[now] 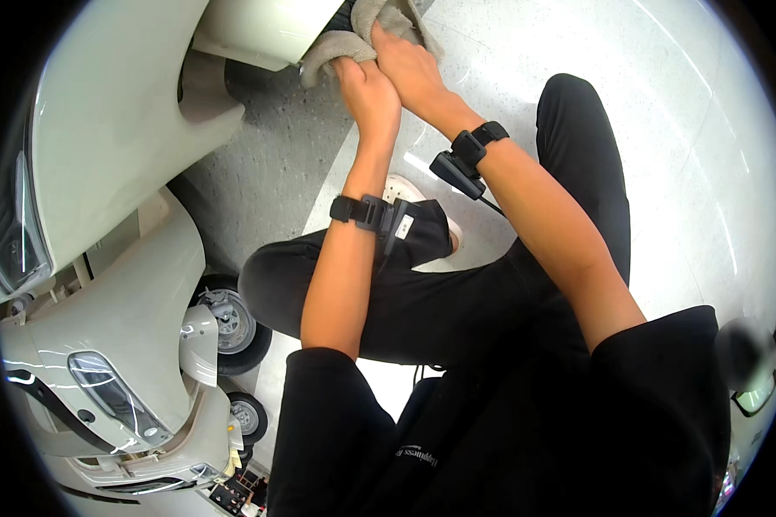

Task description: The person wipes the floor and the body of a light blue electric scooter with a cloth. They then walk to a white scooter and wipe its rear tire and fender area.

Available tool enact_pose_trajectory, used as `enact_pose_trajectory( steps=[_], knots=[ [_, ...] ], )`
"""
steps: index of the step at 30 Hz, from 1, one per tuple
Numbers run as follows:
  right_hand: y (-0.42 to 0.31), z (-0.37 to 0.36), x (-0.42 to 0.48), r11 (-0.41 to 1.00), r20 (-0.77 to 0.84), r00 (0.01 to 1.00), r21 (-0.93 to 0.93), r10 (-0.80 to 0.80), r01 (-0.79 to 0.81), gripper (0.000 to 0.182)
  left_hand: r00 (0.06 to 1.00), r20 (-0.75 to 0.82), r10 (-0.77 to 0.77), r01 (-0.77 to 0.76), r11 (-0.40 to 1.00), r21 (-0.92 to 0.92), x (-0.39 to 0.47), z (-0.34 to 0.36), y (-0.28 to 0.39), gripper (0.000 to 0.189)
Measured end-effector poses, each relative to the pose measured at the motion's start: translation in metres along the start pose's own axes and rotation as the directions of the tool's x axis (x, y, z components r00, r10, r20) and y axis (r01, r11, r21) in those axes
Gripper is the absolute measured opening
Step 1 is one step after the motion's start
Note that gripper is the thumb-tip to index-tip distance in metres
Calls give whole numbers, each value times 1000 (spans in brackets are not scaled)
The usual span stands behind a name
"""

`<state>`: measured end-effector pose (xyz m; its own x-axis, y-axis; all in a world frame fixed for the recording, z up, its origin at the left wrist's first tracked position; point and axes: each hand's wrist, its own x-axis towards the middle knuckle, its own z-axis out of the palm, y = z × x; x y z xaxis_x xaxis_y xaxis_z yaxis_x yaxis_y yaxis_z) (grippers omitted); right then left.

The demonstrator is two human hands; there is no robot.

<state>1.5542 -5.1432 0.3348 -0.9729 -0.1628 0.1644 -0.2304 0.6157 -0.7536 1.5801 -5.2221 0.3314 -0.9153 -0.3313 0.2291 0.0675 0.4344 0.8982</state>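
Note:
At the top of the view, both my hands are gripping a beige-grey terry cloth (336,48). My left hand (372,94) closes on its lower fold, and my right hand (407,68) presses into the part further right. The wrists almost touch. Whether it is one cloth or two, I cannot tell. The cloth lies against a dark, tyre-like surface (341,18) beneath a cream fender (258,29). Most of that dark surface is hidden by the fender, the cloth and the picture's edge. My fingertips are covered by the cloth.
Cream body panels (116,123) of a vehicle rise close on my left. Beyond stand more vehicles with a headlight (113,394), a front wheel (229,320) and a smaller-looking wheel (247,417). My bent knee (271,284) is near the first wheel. Glossy pale floor (679,161) extends rightward.

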Motion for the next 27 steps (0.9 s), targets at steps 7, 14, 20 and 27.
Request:
enact_pose_trajectory(
  steps=[7, 14, 20, 27],
  knots=[
    [48, 22, -50, 975, 289, 932, -33, 220, -220, 41, 939, 219, -264, 256, 965, 64, -51, 5, -60, 32],
    [107, 39, -68, 797, 313, 860, 341, 403, -498, 63, 851, 269, -451, 506, 842, -186, -60, 15, -51, 29],
    [7, 10, 0, 968, 112, 990, 225, 88, -112, 76, 929, 22, -369, 346, 847, -403, -31, -3, -5, 34],
    [35, 34, -37, 999, 180, 983, -45, 23, -15, 87, 902, 137, -410, 422, 904, -73, -31, -2, -31, 36]
  ],
)
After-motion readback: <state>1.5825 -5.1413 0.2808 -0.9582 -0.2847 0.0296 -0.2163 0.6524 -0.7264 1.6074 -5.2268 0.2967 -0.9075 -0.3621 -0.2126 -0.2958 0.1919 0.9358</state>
